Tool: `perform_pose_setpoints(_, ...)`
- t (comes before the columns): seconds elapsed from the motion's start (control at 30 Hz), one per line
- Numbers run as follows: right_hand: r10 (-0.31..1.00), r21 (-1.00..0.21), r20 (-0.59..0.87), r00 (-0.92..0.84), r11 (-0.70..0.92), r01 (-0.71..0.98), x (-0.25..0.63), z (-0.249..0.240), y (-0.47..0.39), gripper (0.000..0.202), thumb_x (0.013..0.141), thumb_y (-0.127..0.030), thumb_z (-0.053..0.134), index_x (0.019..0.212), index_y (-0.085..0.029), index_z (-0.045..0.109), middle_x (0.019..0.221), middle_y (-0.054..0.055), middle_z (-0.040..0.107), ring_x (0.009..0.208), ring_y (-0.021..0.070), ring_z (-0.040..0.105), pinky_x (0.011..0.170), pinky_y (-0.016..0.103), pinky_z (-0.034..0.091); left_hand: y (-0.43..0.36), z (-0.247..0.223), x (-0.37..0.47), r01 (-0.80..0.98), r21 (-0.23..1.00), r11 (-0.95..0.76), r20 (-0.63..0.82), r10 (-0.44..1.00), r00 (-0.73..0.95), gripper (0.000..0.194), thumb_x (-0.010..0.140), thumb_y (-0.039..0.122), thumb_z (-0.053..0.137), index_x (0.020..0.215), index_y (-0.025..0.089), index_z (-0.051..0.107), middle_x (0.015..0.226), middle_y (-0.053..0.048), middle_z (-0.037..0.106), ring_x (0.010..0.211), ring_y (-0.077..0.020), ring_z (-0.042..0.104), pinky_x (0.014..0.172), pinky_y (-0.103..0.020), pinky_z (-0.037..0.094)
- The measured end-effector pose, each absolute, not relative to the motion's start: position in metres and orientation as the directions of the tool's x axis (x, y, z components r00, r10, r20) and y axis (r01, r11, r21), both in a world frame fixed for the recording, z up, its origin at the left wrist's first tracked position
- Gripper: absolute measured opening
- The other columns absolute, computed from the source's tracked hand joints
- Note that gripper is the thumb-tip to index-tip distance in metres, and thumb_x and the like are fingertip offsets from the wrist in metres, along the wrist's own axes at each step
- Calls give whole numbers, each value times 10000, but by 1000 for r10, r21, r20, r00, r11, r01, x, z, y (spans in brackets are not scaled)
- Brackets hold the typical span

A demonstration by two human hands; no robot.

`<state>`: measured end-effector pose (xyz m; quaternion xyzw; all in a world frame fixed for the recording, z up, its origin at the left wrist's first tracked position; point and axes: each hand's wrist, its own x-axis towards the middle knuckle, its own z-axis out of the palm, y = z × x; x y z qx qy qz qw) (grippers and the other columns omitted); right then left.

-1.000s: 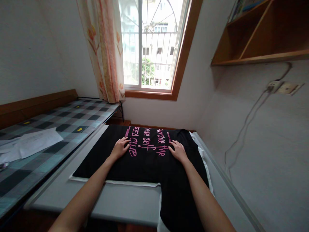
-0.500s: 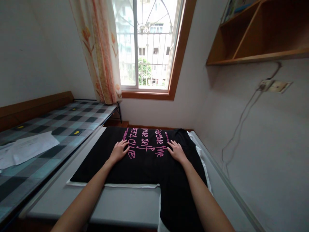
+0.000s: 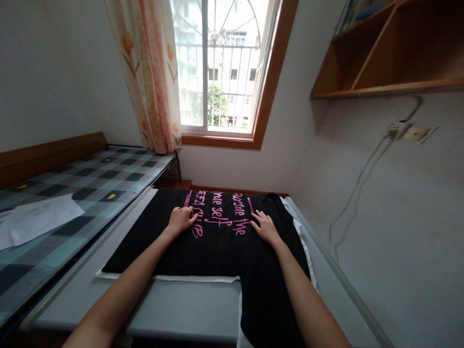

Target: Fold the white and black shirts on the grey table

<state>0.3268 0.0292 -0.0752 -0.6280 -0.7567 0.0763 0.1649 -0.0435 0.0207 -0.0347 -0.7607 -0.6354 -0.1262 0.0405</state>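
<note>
A black T-shirt (image 3: 203, 256) with pink lettering lies spread flat on a pale grey tabletop (image 3: 181, 304), its collar toward the right. White cloth edges show from under it; whether they belong to another garment I cannot tell. On the lettering near the lower half of the shirt rests my left hand (image 3: 181, 220), fingers bent and thumb apart, with no fabric visibly gripped. Palm down, my right hand (image 3: 266, 227) touches the shirt near the collar side, its fingers spread. One sleeve (image 3: 270, 309) extends toward me beneath my right forearm.
To the left stands a bed with a checked mattress (image 3: 123, 169) and white papers (image 3: 47, 217) on it. A window (image 3: 224, 82) and a floral curtain (image 3: 155, 72) are ahead. On the right wall hang a wooden shelf (image 3: 369, 89) and a socket with cables (image 3: 397, 130).
My left hand's fingers, spread flat before, are now bent, and the hand has shifted slightly. My right hand stays in place on the shirt. The view has moved a little.
</note>
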Motion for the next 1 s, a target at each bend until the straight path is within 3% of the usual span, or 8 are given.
perform_pose_setpoints(0.17,975,-330,152,-161,204,922,327,-74,28,500,933,-414,451,1369,-180,519,1492,118,400,1413,262,280,1148,447,198,27,-56,-46,977,128,-173,383,917,112,355,898,399,456,1088,195,675,1156,-118,623,1140,-269,541,1005,-405,394)
perform_pose_setpoints(0.3,974,-333,161,-161,207,920,327,-73,28,492,931,-411,459,1361,-181,529,1487,125,406,1411,265,285,1145,452,204,31,-66,-52,965,195,-175,353,931,97,428,901,411,458,1231,187,613,1368,-121,515,1275,-281,455,1073,-430,350)
perform_pose_setpoints(0.63,973,-321,162,-165,210,924,327,-73,28,496,930,-421,452,1360,-186,527,1485,123,408,1409,266,289,1141,464,210,32,-67,-55,962,200,-184,280,952,124,468,923,419,427,1300,181,568,1400,-112,517,1344,-295,396,1109,-478,304)
perform_pose_setpoints(1.0,970,-308,177,-167,216,926,328,-78,30,491,926,-426,451,1356,-200,530,1481,111,418,1405,261,300,1137,467,223,32,-69,-57,959,201,-199,298,945,133,469,927,436,410,1288,189,577,1395,-105,523,1328,-293,416,1103,-474,313)
